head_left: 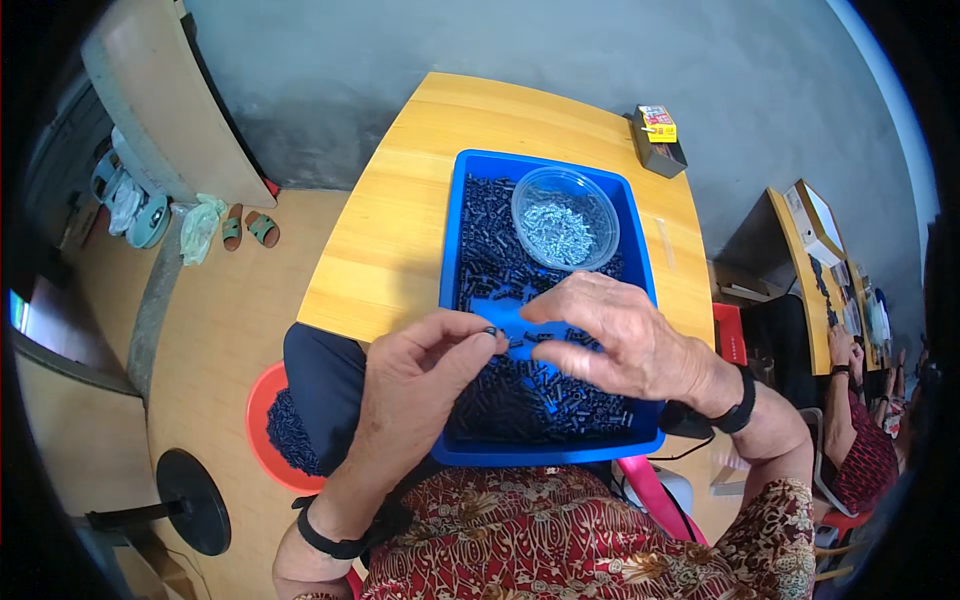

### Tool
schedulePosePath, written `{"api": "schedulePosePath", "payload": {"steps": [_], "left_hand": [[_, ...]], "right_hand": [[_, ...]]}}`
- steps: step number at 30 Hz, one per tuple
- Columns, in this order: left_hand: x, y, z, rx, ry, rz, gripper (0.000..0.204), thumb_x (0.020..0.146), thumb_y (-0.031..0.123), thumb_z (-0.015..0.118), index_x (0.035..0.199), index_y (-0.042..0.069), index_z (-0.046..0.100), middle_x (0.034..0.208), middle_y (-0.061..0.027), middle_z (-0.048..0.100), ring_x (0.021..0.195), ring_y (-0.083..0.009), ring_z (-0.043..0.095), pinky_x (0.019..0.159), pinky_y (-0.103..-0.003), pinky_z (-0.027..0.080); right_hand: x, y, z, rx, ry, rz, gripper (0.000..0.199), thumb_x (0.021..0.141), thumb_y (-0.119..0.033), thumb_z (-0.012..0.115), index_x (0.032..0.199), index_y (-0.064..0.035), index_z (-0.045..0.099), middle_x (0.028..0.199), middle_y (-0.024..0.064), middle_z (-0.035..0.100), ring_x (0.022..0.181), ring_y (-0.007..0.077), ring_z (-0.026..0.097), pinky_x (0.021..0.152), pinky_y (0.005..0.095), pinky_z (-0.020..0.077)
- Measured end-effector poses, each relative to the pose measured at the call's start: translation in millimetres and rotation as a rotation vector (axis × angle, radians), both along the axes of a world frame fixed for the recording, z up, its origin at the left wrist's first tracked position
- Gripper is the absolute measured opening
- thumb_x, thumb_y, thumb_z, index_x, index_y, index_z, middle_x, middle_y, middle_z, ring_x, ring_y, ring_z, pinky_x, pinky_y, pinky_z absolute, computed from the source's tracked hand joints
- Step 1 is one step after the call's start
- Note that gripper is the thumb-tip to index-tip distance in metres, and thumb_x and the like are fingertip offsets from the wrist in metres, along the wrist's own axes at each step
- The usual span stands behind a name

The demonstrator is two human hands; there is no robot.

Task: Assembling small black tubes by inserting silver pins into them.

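Note:
A pinch between the thumb and fingertips of my left hand [425,370] holds a small black plastic piece [491,331] over the tray. To its right, my right hand [630,340] hovers with thumb and fingers spread, and I see nothing between them. Both are above a blue plastic tray [540,457] strewn with many small black plastic pieces [490,235], heaped at the far and near ends. A patch of bare blue bottom shows in the middle. At the tray's far right sits a round clear tub [604,205] holding small silvery metal pieces [556,234], too small to name.
The tray rests on a yellow wooden table [390,230]. A dark box [658,155] with a yellow pack stands at its far right corner. Left of my leg, a red basin [258,425] holds more black pieces. At right, other people's hands [842,350] work at another table.

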State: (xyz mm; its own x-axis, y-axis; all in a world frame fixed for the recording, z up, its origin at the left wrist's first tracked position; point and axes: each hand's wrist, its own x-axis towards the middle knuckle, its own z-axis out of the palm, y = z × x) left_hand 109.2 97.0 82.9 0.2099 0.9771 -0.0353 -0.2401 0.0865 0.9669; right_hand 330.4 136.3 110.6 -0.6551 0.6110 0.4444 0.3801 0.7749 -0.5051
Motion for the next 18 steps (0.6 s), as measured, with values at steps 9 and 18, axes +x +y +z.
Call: {"api": "schedulePosePath", "payload": {"steps": [9,18], "left_hand": [[-10.2,-9.4,-20.8,0.057,0.234,0.061,0.016,0.092,0.014,0.070,0.096,-0.001,0.069,0.083,-0.0004,0.068,0.076,-0.0038,0.057,0.068,-0.022,0.046],[-8.9,-9.2,-27.9,0.125,0.299,0.068,0.014,0.092,0.013,0.069,0.096,0.000,0.069,0.080,0.0006,0.066,0.073,-0.0043,0.056,0.066,-0.024,0.046]], "right_hand": [[5.0,22.2,-30.5,-0.151,-0.445,0.045,0.008,0.085,-0.003,0.066,0.091,0.0007,0.063,0.082,0.0140,0.063,0.084,0.0337,0.064,0.077,0.0435,0.0538],[7.2,25.9,-48.9,-0.211,-0.638,0.044,0.013,0.083,-0.006,0.065,0.093,0.0003,0.059,0.095,0.0160,0.061,0.089,0.0370,0.065,0.076,0.0463,0.0554]]}}
